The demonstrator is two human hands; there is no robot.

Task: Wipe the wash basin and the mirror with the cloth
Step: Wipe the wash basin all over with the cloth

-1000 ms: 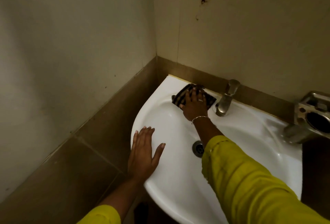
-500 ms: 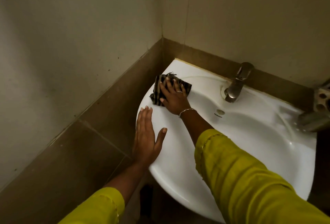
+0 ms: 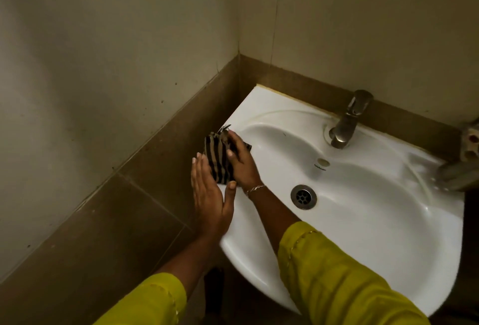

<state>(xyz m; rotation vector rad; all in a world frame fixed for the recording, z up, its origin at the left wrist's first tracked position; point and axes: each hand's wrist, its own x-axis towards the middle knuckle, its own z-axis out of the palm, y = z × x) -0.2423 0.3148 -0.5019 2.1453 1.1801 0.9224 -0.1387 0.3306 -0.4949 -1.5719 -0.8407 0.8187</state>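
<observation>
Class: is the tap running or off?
Off. No water falls from the tap spout, and the wash basin holds none.

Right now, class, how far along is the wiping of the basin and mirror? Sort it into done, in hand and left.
Done: nothing can be confirmed; the wash basin looks white, but wiped areas cannot be told apart. In hand: the right hand presses the striped cloth on the basin's left rim, the left hand flat beside it. Left: the area around the tap perhaps, and the mirror, which is out of view.
</observation>
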